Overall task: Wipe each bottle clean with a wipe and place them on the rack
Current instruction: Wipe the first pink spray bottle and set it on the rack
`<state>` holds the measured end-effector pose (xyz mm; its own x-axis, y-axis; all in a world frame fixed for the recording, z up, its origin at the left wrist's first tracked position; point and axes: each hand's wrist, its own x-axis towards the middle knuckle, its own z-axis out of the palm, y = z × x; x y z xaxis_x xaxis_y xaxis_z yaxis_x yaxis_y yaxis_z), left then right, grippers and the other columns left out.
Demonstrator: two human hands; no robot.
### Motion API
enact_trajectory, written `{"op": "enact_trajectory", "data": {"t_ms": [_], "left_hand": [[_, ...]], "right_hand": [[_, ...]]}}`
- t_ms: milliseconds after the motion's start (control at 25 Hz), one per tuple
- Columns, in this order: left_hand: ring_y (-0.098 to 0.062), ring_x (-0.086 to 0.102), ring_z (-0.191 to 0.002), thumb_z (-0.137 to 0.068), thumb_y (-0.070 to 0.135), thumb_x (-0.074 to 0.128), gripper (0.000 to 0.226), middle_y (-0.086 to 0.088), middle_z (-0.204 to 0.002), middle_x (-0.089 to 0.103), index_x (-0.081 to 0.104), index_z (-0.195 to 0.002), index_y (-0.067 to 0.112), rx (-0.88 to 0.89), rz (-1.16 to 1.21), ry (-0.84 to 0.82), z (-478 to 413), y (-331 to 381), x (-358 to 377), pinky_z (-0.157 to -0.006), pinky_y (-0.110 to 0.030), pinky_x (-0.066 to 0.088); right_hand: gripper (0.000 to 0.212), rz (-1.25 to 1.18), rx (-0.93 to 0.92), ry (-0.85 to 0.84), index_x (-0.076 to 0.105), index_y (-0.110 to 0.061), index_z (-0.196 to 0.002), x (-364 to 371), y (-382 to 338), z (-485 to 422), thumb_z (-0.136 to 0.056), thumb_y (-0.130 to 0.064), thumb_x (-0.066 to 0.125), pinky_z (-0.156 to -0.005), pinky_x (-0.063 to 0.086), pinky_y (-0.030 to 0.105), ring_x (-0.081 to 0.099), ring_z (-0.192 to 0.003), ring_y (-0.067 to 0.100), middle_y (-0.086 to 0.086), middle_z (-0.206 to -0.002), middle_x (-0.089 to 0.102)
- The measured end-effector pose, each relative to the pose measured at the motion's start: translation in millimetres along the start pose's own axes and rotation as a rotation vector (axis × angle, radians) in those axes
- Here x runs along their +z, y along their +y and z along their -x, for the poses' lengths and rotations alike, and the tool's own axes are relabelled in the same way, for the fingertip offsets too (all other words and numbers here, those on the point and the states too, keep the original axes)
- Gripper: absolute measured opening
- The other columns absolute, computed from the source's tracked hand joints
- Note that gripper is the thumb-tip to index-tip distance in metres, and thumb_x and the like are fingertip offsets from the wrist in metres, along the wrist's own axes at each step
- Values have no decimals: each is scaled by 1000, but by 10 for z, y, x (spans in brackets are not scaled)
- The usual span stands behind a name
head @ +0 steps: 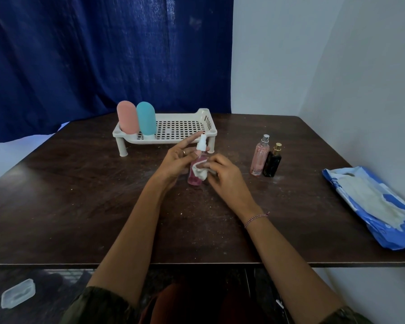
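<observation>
Gripped the pink spray bottle (pixel 195 178) upright in the left hand (pixel 176 161), near the middle of the surface (pixel 80 195), just before the rack (pixel 180 126). Pinched the wipe (pixel 200 172) against its side with the right hand (pixel 225 177). Likely called for turning the bottle steadily, neck to base.

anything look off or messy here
The blue wipes pack at the table's right edge gapes open, wipes bulging out. The dark table is flecked with white specks. No bottle is toppled or spilled.

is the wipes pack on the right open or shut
Open: white wipes show bare through the top of the wipes pack.
</observation>
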<state>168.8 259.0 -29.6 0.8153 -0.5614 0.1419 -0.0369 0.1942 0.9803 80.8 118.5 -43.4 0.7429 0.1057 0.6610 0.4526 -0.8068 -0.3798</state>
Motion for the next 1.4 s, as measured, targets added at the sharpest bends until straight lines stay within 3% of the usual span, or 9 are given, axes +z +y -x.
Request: {"op": "enact_trajectory", "data": {"t_ms": [80,200,280,400,520,640,1000,1240,1400], "left_hand": [[-15,65,-106,-87,4,60,53,-4,-117,67,48,-134,25,-22,-7,6,2,-6,2,-82,-33,56],[-17,65,-105,-87,4,60,43,-5,-114,68,54,-129,11,-59,-34,31,2,-28,-3,-80,-28,56],[-20,64,-108,-86,9,63,33,-7,-115,67,60,-118,15,-107,-65,47,0,-33,-17,-85,-32,55],[-19,65,-104,-84,10,65,24,-8,-113,67,64,-105,23,-129,-79,99,-9,-28,-49,-87,-35,54],[-19,66,-100,-87,9,59,20,-6,-108,69,63,-105,16,-185,68,54,-13,-8,-20,-78,-33,57],[-22,63,-105,-93,9,50,25,-10,-111,65,55,-117,7,-212,208,12,-16,-12,29,-80,-37,55],[-23,70,-92,-97,11,44,38,-22,-118,59,42,-131,-6,-165,536,161,-7,26,74,-71,-37,59],[-29,68,-100,-96,12,42,23,-24,-104,68,46,-117,1,-132,717,138,-22,32,65,-80,-41,58],[-30,67,-103,-97,11,40,16,-24,-102,69,45,-111,5,-122,764,134,-1,64,75,-84,-43,56]], "right_hand": [[24,13,-14,-16,69,-3,-103,7,-1,1,-79,2,66,-85,48,23,57,-91,16,8,-96,58],[24,-32,3,-67,70,-5,-101,5,18,15,-79,2,67,-82,42,13,55,-89,10,6,-96,59],[25,-73,25,-116,71,-6,-100,-9,51,23,-78,2,68,-81,38,7,53,-88,6,6,-97,60],[24,-107,55,-114,72,-9,-99,-28,71,22,-77,2,69,-80,45,12,58,-87,8,4,-96,64],[27,-135,102,72,71,-11,-100,-91,108,5,-76,0,71,-78,47,11,59,-84,3,3,-95,67],[27,-221,161,195,69,-10,-104,-141,126,3,-78,-5,72,-76,51,16,60,-88,2,-2,-97,67],[27,-196,56,279,69,-8,-102,-107,36,7,-77,-1,73,-80,51,16,58,-95,7,3,-101,61],[31,-89,-32,238,66,-4,-107,-38,-48,15,-77,3,70,-93,47,21,55,-105,12,7,-108,58],[30,-109,15,265,66,-5,-108,-29,-25,14,-79,1,69,-90,51,30,57,-105,14,7,-109,59]]}}
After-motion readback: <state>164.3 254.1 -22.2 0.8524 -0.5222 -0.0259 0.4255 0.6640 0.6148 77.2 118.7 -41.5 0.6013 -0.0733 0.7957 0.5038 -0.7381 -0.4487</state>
